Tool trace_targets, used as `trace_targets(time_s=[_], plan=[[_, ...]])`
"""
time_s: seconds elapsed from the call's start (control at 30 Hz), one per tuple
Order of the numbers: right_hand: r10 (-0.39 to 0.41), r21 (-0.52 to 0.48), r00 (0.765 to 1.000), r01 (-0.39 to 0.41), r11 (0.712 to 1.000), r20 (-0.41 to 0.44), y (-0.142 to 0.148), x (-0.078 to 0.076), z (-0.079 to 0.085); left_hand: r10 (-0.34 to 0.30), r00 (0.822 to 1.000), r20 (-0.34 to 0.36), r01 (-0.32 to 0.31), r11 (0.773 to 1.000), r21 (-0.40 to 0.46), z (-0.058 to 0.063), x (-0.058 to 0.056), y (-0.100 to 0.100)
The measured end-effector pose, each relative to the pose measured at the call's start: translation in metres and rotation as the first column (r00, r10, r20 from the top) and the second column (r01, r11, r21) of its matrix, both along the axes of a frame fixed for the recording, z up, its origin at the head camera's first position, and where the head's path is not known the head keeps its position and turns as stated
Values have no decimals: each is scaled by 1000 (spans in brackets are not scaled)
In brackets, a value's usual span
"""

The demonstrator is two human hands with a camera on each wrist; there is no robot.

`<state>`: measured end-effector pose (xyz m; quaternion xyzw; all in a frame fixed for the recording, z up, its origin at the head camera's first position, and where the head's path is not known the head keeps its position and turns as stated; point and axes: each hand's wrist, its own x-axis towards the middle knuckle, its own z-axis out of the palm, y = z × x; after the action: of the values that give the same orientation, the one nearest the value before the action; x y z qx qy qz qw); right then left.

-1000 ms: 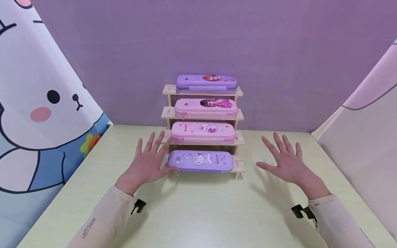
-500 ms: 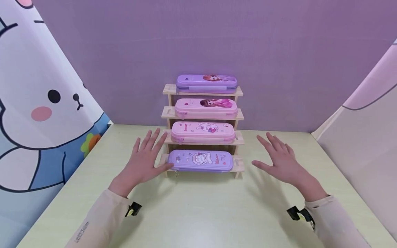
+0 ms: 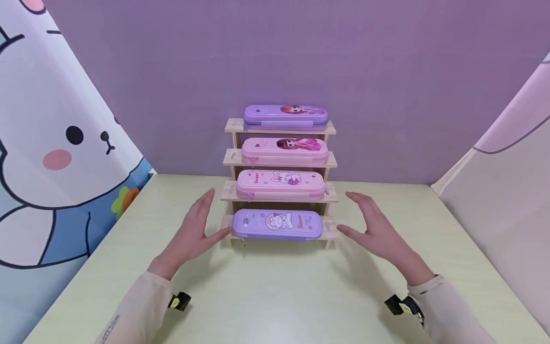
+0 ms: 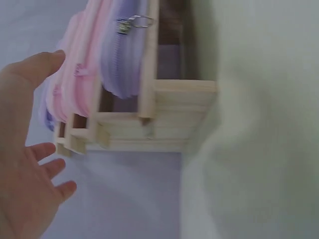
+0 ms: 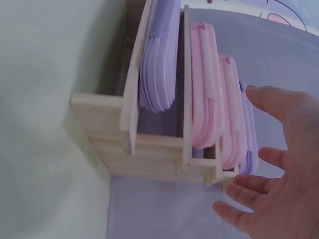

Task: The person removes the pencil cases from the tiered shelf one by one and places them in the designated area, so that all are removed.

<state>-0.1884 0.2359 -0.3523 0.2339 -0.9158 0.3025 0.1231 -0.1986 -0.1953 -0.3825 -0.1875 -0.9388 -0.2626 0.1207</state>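
A stepped wooden rack (image 3: pixel 330 228) carries a zipped pencil case on each tier. Lowest lies a purple pencil case (image 3: pixel 275 224) with a cartoon bunny and a metal zipper pull (image 4: pixel 132 23). Above it come a pink bunny pencil case (image 3: pixel 279 184), a pink doll pencil case (image 3: pixel 266 150) and, on top, a purple doll pencil case (image 3: pixel 262 114). My left hand (image 3: pixel 189 239) is beside the rack's left end, thumb spread toward the lowest case; whether it touches cannot be told. My right hand (image 3: pixel 380 234) hovers off the right end, thumb apart from the fingers, holding nothing.
The rack stands on a pale table (image 3: pixel 275 291) against a purple backdrop (image 3: pixel 399 95). A curtain with a cartoon figure (image 3: pixel 81 143) hangs at the left, a pale cloth (image 3: pixel 507 191) at the right. Each wrist bears a small black camera mount.
Both hands have turned from spread, palm-down poses to more edge-on ones. My right hand has moved left toward the rack; my left hand has drawn slightly left and down. The cases stay put.
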Motion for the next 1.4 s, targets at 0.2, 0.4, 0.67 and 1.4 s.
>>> trace_targets(time_s=[0.2,0.4,0.67,1.4], plan=[[18,-67,999,-16,998,30,-8,-2,-10,1,998,62,-8,994,107,-16,-1,-4],[63,-122,997,-56,991,54,-16,-7,-23,-33,996,88,14,978,207,-27,-4,-5],[122,-191,989,-104,976,86,-26,-12,-40,-85,994,76,60,956,286,-39,-5,-9],[192,-328,958,-115,938,213,-41,-31,-58,-175,975,138,102,900,424,-55,-13,-21]])
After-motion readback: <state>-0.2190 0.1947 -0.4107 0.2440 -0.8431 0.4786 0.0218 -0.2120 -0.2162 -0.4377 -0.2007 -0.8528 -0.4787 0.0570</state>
